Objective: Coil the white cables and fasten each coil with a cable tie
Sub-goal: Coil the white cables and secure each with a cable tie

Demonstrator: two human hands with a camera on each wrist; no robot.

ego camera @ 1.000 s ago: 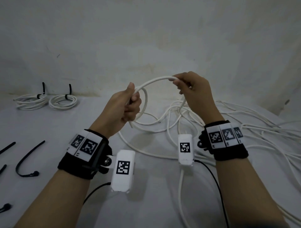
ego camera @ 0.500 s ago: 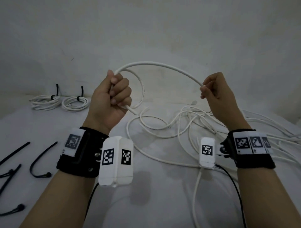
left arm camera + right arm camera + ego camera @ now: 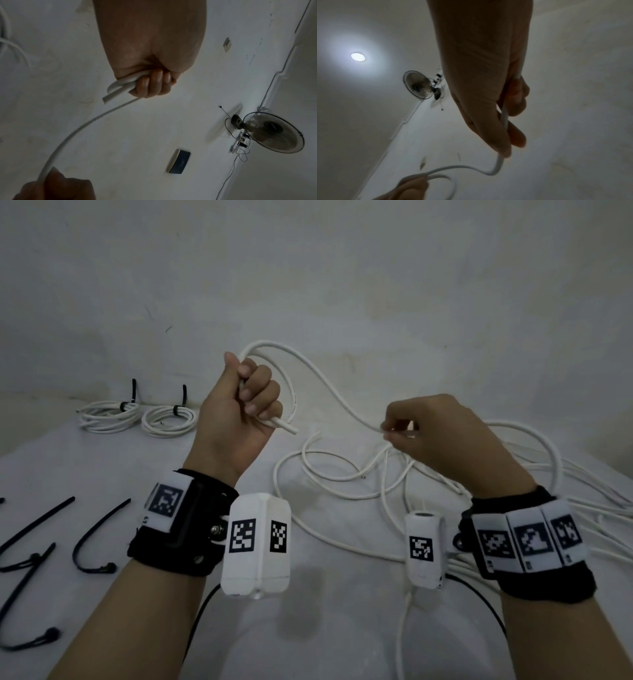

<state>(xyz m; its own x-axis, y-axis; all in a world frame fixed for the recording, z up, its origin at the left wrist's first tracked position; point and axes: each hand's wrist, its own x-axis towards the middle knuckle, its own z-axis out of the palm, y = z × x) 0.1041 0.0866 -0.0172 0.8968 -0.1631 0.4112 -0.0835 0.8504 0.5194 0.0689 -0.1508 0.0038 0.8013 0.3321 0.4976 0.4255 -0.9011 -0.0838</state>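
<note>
GRIP: white cable (image 3: 329, 385) end and first loop clenched in left hand (image 3: 236, 419), raised as coil anchor; run pinched in right hand (image 3: 431, 436) to feed the next loop | AROUND: two tied coils (image 3: 137, 416) at rear left, loose cable ties (image 3: 92, 539) on table (image 3: 325, 628) | OBSTRUCTION: tangled cable slack (image 3: 394, 481) beneath right hand, judged liable to snag

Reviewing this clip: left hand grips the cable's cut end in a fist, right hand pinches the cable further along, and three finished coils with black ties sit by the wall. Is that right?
Not quite: the head view shows two tied coils by the wall, not three. The rest stands: the left hand grips the white cable at its cut end in a fist, and the right hand pinches it further along.
</note>
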